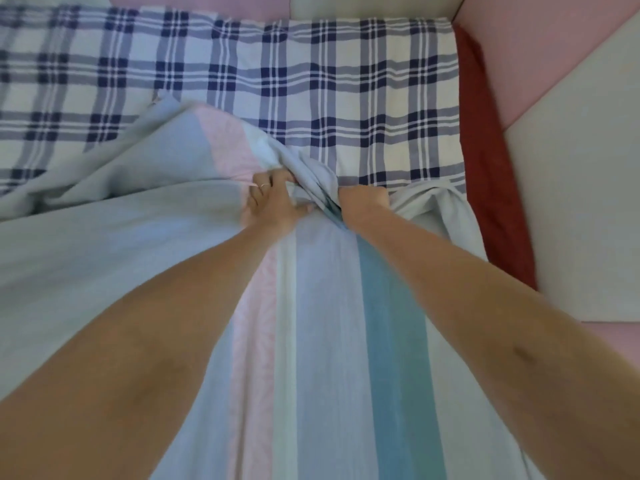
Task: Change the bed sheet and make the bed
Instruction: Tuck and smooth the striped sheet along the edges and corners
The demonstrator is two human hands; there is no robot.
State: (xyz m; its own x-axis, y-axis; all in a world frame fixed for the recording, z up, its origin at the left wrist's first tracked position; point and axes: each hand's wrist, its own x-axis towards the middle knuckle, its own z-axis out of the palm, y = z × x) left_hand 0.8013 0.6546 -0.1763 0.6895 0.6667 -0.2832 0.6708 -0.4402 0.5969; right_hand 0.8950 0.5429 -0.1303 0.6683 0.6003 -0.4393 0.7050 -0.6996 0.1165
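A pale blue sheet [145, 258] with pink, white and teal stripes lies over the near half of the bed. Beyond it a blue-and-white plaid sheet [277, 81] covers the far half. A bunched fold of the striped sheet rises at the middle. My left hand [273, 202], with a ring on one finger, grips that fold from the left. My right hand [363, 200] grips the same bunch from the right, its fingers buried in the cloth. Both arms reach forward over the striped sheet.
A dark red mattress edge [491, 168] runs along the bed's right side. Pink and white padded wall panels [571, 150] close in the right side and the far end. The bed fills the left and the foreground.
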